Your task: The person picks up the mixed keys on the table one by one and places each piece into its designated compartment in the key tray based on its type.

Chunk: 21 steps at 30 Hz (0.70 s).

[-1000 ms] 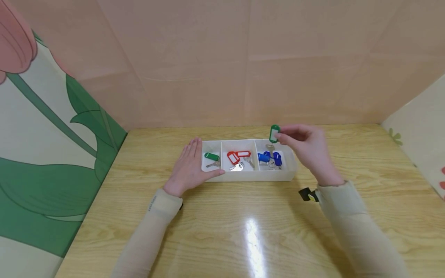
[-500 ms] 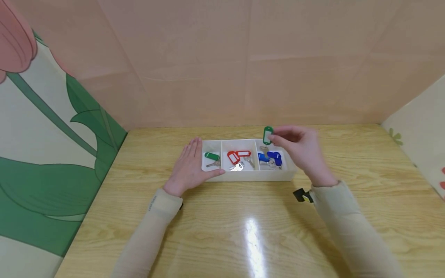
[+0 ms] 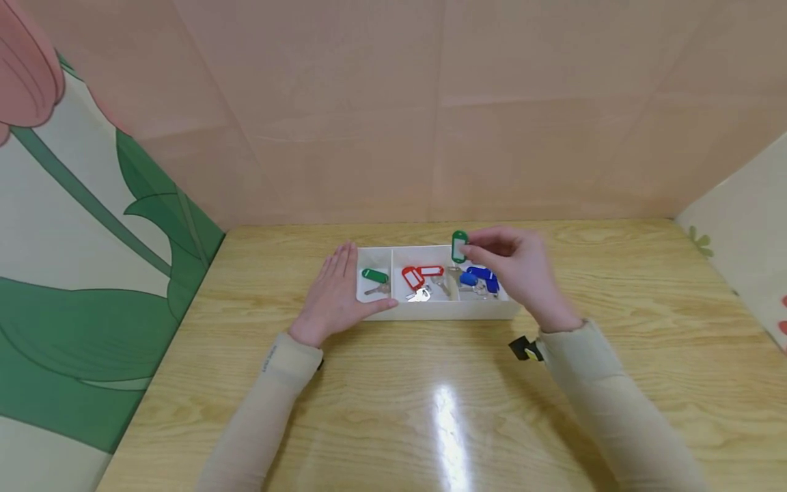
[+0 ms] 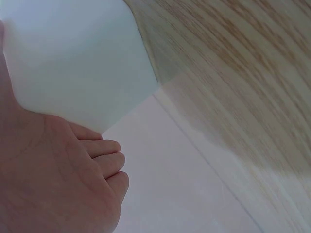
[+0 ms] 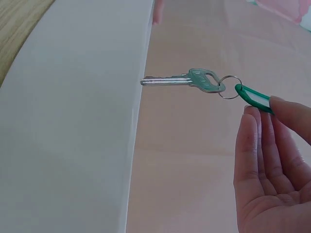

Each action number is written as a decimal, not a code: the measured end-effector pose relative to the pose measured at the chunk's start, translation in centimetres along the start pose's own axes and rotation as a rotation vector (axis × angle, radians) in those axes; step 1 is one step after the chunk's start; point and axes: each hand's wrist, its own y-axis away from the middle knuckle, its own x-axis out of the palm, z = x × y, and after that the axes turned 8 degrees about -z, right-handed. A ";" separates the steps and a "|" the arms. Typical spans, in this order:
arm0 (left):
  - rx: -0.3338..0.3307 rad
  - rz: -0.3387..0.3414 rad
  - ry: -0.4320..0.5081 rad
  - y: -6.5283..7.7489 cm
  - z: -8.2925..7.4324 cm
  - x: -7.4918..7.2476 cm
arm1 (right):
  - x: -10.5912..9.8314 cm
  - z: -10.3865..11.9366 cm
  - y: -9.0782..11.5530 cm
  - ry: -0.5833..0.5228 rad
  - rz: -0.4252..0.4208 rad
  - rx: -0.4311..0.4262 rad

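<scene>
My right hand point(image 3: 519, 273) pinches a green key tag point(image 3: 459, 247) between thumb and fingers. From its ring hangs a silver key point(image 5: 201, 81), over the divider between the middle and right compartments in the head view. A white tray point(image 3: 430, 311) with three compartments sits below. My left hand point(image 3: 332, 294) lies with straight fingers against the tray's left end, thumb along the front rim. Another green key tag point(image 3: 375, 276) with a key lies in the left compartment. The middle one holds red key tags point(image 3: 412, 279) with keys, the right one blue key tags point(image 3: 482, 275).
The tray stands on a wooden table point(image 3: 381, 396), near its far edge. Behind rises a pinkish wall covering point(image 3: 344, 137). A panel with a flower picture point(image 3: 80, 273) borders the left side, and a pale panel point(image 3: 750, 225) the right.
My right hand has moved left and slightly down with the green key tag, from above the right compartment to the divider beside the middle one. The left hand has stayed in place.
</scene>
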 end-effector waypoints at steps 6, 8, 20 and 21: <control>-0.001 0.001 -0.003 0.0 0.0 0.0 | 0.6 -0.4 0.0 -0.026 0.014 -0.044; -0.003 0.006 -0.004 0.0 0.0 0.0 | 0.9 -0.4 0.1 -0.033 0.023 -0.050; -0.006 0.002 0.007 0.1 -0.1 -0.1 | 2.5 0.0 0.2 -0.038 0.075 -0.029; -0.006 0.001 0.009 0.1 -0.1 -0.2 | 2.7 0.0 0.2 -0.046 0.079 -0.032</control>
